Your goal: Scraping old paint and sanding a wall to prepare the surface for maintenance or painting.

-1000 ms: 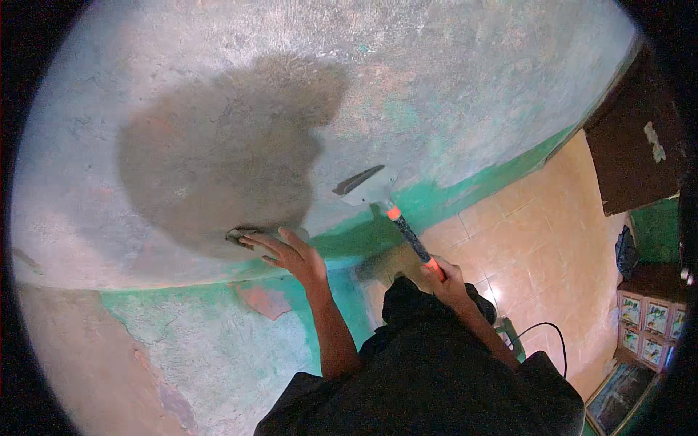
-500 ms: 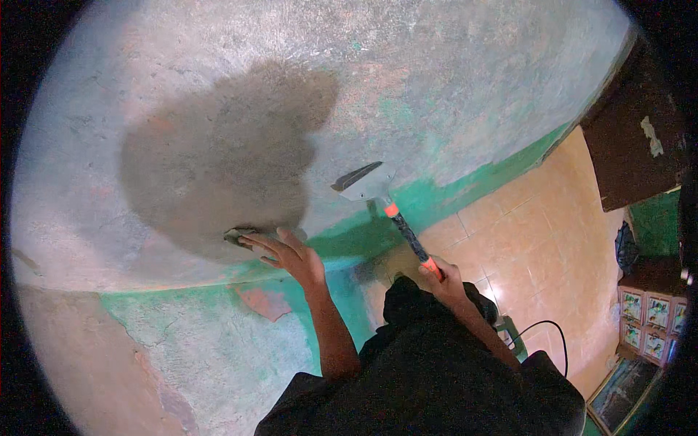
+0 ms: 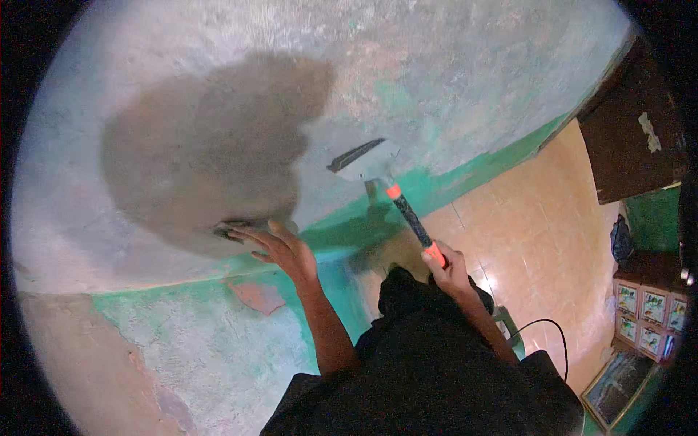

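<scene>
Patchy grey plaster covers the wall (image 3: pixel 451 87), a worn green band (image 3: pixel 465 182) running along its foot. Toward the left lies a large dark patch (image 3: pixel 203 145); whether damp or shadow, I cannot tell. At its lower edge, the left hand (image 3: pixel 291 258) has its fingertips on a small dark pad (image 3: pixel 223 231) that appears to be against the plaster, thumb spread away. The step in hand looks like rubbing the surface by hand with the scraper kept ready; continuing it would call for even fingertip pressure, and using the blade for a low, flat angle. The pad looks limp and grimy, its material unclear.

Further right is the scraper (image 3: pixel 394 192): a broad pale blade with a dark strip along its far edge, and a black handle with orange at both ends. The blade hangs before the wall, contact uncertain. The right hand (image 3: pixel 452 272) has its fingers wrapped around the handle's lower end. Beyond stretch the tiled floor (image 3: pixel 538 232) and dark brown furniture (image 3: pixel 629 131).
</scene>
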Tool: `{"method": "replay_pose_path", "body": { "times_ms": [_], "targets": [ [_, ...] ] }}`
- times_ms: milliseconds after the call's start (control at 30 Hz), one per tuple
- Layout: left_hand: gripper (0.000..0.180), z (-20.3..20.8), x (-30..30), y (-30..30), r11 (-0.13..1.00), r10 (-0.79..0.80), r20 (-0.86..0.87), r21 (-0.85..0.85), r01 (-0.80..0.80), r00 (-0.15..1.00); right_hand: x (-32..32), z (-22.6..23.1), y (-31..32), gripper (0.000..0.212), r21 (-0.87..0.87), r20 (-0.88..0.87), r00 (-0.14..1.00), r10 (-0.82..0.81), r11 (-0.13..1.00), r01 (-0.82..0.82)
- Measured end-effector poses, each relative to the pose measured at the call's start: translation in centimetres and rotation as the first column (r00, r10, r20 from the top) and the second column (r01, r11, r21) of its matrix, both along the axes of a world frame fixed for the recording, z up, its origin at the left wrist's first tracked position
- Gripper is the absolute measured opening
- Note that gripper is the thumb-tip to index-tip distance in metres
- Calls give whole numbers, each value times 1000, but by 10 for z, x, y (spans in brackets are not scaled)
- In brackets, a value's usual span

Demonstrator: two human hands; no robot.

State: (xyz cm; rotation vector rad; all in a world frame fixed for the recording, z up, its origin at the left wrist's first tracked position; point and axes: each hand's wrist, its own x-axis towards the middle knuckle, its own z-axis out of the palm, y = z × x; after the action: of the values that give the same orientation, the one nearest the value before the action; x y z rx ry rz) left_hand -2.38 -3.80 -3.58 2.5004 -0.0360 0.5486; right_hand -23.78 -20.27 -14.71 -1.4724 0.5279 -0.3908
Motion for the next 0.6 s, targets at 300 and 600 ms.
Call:
{"method": "replay_pose_path", "body": {
  "times_ms": [300, 600],
  "targets": [
    [77, -6, 7, -3, 999, 12, 1, -42, -12, 1000, -16, -10, -11, 31, -48, -156, 987, 46, 997, -55],
    [77, -8, 8, 1, 1000, -3, 26, -24, 4, 1000, -16, -14, -12, 30, -56, -89, 996, -14, 998, 9]
  ]
}}
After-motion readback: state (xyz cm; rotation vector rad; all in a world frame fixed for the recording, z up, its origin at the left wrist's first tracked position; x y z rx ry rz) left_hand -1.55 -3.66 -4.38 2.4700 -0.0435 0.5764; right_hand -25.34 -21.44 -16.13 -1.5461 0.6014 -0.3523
